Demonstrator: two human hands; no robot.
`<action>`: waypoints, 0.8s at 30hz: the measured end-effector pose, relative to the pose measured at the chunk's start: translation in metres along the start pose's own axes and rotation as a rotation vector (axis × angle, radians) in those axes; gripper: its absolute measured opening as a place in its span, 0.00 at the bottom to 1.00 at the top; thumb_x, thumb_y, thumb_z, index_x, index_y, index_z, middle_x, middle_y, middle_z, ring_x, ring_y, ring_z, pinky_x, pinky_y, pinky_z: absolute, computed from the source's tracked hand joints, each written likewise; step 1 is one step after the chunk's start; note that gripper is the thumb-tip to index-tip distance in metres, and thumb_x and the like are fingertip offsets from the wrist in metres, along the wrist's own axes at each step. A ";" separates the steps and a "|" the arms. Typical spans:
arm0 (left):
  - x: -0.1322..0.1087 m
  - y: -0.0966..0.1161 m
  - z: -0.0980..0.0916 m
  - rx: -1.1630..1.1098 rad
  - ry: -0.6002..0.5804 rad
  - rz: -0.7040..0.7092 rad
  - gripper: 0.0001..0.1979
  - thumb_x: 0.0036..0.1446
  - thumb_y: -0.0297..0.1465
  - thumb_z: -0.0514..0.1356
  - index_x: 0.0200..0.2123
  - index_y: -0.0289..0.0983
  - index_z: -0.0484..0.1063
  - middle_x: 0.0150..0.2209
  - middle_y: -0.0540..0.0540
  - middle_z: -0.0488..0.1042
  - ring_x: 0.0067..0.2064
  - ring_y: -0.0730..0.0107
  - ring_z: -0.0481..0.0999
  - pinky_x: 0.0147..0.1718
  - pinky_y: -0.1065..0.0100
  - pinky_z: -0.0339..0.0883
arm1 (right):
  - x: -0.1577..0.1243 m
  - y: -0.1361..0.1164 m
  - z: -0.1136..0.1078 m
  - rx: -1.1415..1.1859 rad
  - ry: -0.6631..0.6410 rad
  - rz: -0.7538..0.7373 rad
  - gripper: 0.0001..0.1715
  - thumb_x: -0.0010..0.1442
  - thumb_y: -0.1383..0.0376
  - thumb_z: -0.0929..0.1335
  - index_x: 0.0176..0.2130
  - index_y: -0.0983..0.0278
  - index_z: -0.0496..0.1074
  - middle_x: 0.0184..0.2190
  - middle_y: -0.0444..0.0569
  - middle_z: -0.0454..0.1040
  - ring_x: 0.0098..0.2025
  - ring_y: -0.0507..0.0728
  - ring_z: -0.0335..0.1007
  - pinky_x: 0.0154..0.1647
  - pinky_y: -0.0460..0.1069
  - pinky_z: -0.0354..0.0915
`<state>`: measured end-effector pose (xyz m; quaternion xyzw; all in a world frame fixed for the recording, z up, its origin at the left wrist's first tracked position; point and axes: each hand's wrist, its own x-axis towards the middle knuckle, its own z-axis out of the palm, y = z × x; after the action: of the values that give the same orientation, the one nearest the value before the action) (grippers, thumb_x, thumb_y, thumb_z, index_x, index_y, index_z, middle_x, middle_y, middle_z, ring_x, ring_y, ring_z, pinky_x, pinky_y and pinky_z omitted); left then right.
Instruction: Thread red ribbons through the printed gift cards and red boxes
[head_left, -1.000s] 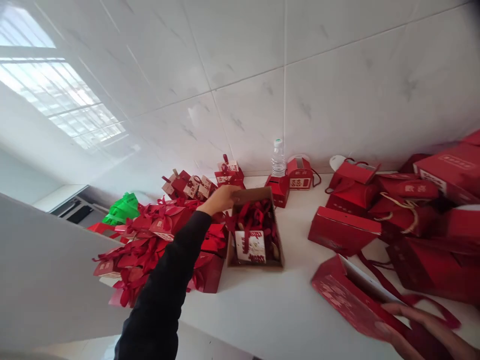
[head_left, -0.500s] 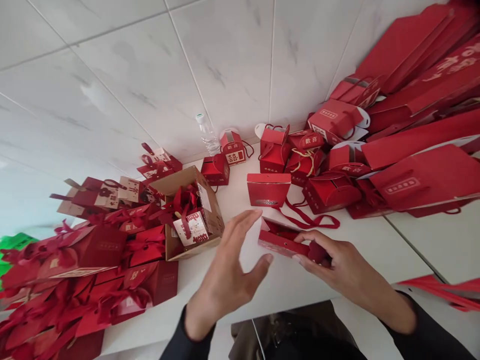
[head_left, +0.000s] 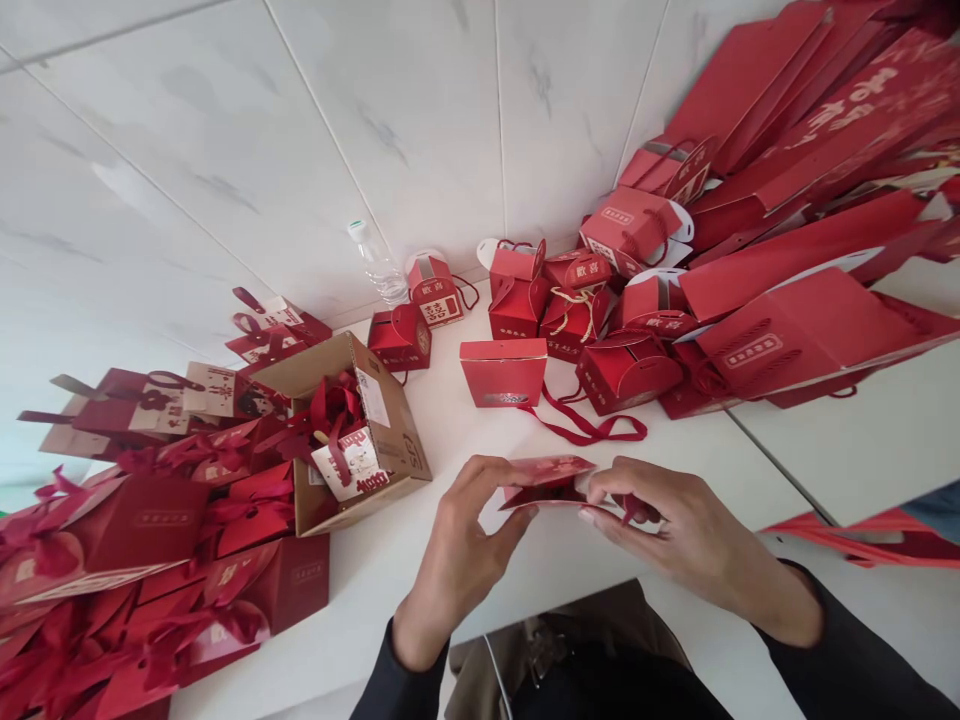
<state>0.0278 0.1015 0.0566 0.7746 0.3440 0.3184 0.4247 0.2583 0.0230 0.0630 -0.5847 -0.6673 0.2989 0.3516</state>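
Between my hands is a small red gift box, its open side facing up toward me and its inside dark. My left hand pinches the left end, thumb on the near wall and fingers at the far one. At the right end my right hand grips the box between thumb and fingers. A bundle of dark red ribbon pokes out from under my right fingers. Just beyond, a closed red box stands on the white table, with a loop of red ribbon lying beside it.
To the left, a cardboard carton holds ribboned pieces, beside a heap of red gift boxes. Several small red boxes and a plastic bottle line the tiled wall. Large red paper bags pile up at right.
My left hand has closed in from beside the box onto its left end. The box has turned so its opening faces me more. The whole view has shifted a little.
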 end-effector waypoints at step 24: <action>-0.025 -0.010 0.028 0.132 0.245 0.107 0.10 0.64 0.23 0.63 0.45 0.42 0.78 0.44 0.44 0.75 0.44 0.65 0.80 0.40 0.67 0.79 | -0.003 -0.006 -0.004 0.231 0.000 0.522 0.25 0.67 0.51 0.68 0.60 0.54 0.66 0.33 0.42 0.63 0.30 0.54 0.59 0.31 0.49 0.62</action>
<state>0.0331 0.0732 0.0312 0.7732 0.3716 0.4097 0.3101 0.2585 0.0190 0.0702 -0.6928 -0.4556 0.4532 0.3272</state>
